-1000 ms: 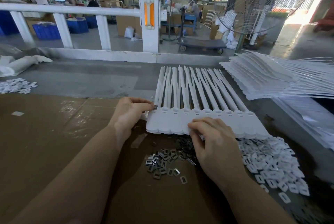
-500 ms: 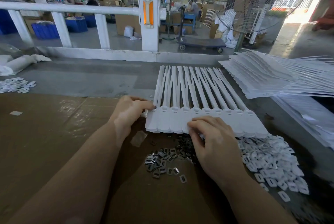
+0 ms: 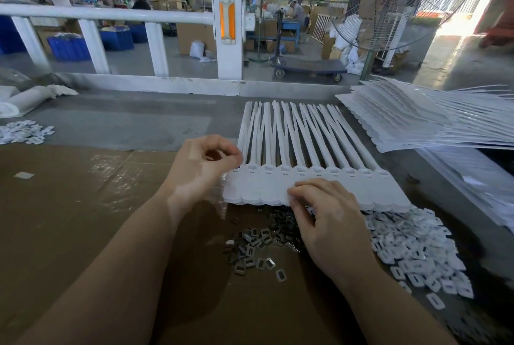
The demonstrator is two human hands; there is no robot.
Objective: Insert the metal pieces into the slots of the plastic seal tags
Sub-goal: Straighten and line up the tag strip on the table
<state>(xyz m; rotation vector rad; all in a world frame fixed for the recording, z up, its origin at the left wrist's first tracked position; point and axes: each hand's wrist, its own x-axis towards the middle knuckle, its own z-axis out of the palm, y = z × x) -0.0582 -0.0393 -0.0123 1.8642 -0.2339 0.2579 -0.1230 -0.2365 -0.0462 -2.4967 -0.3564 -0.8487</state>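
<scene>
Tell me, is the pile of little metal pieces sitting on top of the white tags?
No, the metal pieces lie on the brown cardboard just in front of the row of white tags, by the right hand.

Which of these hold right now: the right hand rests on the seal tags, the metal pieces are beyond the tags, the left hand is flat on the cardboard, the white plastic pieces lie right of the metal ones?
1. The right hand rests on the row of seal tags. True.
2. The metal pieces lie beyond the tags. False: they lie on the near side, on the cardboard.
3. The left hand lies flat on the cardboard. False: its fingers are curled at the row's left end.
4. The white plastic pieces lie right of the metal pieces. True.
</scene>
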